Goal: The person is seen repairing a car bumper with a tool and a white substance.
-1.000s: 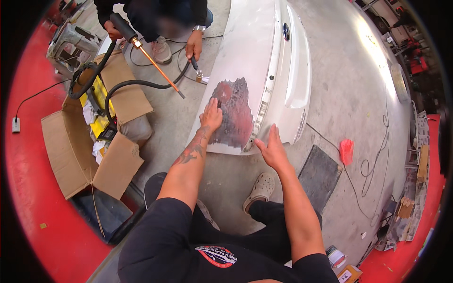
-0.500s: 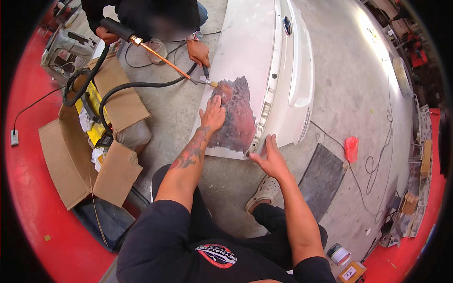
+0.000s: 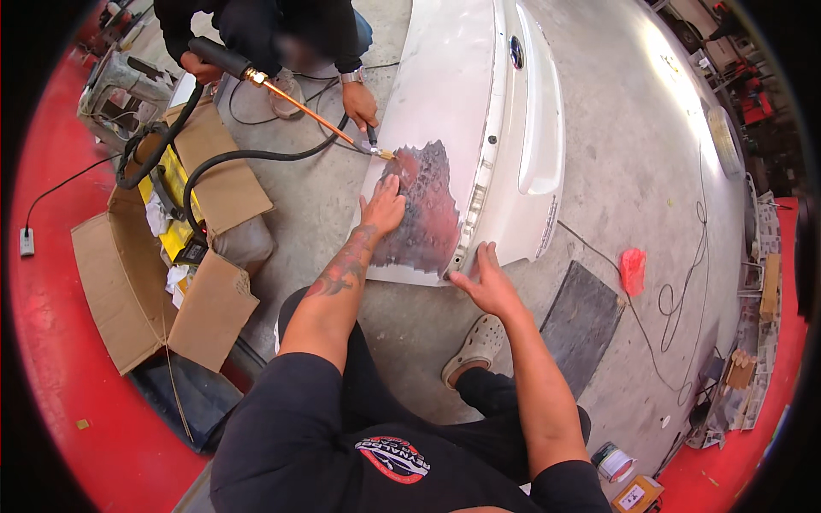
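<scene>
A white car body panel point(image 3: 432, 85), likely a trunk lid, lies before me with a rough stripped patch point(image 3: 421, 231) of dark grey and red near its close end. My left hand point(image 3: 384, 208) rests flat on the patch's left edge, fingers stretched forward. At the panel's near right corner, my right hand point(image 3: 490, 282) lies against the edge with fingers extended and thumb apart. Across from me, a co-worker's hand point(image 3: 198, 68) grips the black handle of a long copper-coloured tool point(image 3: 299, 105). The co-worker's other hand point(image 3: 360, 104) holds a black-handled, brass-tipped tool point(image 3: 384, 154) at the patch's far left corner.
An open cardboard box point(image 3: 120, 274) with packed items stands to the left, a thick black hose point(image 3: 248, 155) looping over it. A dark flat mat point(image 3: 583, 325), a red plastic piece point(image 3: 632, 271) and thin cables lie on the concrete at right.
The view has shifted slightly. The co-worker's hands and the long copper-coloured tool have moved a little. My hands keep their places on the panel.
</scene>
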The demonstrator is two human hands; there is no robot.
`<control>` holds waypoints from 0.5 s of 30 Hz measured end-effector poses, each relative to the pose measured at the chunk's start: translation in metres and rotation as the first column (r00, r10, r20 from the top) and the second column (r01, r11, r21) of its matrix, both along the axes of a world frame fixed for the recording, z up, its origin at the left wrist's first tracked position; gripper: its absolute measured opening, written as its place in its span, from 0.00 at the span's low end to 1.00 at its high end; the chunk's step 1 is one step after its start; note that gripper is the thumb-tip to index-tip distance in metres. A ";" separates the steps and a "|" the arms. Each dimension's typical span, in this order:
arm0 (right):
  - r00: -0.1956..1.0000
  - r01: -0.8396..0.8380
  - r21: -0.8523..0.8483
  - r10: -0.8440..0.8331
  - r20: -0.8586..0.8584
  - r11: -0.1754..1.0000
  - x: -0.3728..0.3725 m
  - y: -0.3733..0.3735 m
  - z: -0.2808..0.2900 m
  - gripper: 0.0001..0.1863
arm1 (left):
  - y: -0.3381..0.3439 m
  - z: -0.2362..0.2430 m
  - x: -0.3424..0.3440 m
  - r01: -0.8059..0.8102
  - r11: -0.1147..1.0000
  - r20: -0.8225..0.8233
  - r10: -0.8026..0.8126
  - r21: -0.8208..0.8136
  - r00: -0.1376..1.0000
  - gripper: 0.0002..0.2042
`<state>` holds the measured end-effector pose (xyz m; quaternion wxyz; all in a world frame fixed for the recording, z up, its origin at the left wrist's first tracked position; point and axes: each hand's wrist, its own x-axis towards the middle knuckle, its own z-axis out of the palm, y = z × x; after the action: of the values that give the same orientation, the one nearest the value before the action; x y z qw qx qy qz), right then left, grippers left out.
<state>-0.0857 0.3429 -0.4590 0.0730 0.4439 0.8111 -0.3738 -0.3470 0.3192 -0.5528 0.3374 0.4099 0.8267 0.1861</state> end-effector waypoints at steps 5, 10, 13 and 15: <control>1.000 -0.025 0.041 0.025 0.005 0.999 -0.001 0.002 -0.008 0.49 | 0.007 0.013 -0.014 0.081 0.993 -0.025 -0.084 -0.083 0.996 0.29; 0.999 -0.034 -0.078 0.036 0.025 0.996 0.012 0.021 0.010 0.46 | -0.030 0.010 -0.026 -0.053 0.998 -0.014 0.054 0.026 0.998 0.30; 0.998 0.000 -0.035 0.002 0.069 0.999 0.023 0.023 0.032 0.45 | -0.083 0.019 -0.034 -0.037 0.991 -0.024 0.041 0.127 0.999 0.32; 0.996 -0.020 -0.024 0.022 0.083 0.999 0.028 0.019 0.045 0.44 | -0.121 0.029 -0.025 -0.010 0.984 0.028 0.005 0.176 1.000 0.30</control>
<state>-0.0575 0.3622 -0.4139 0.1159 0.4496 0.8075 -0.3637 -0.3716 0.1983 -0.5234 0.3102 0.4324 0.8039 0.2655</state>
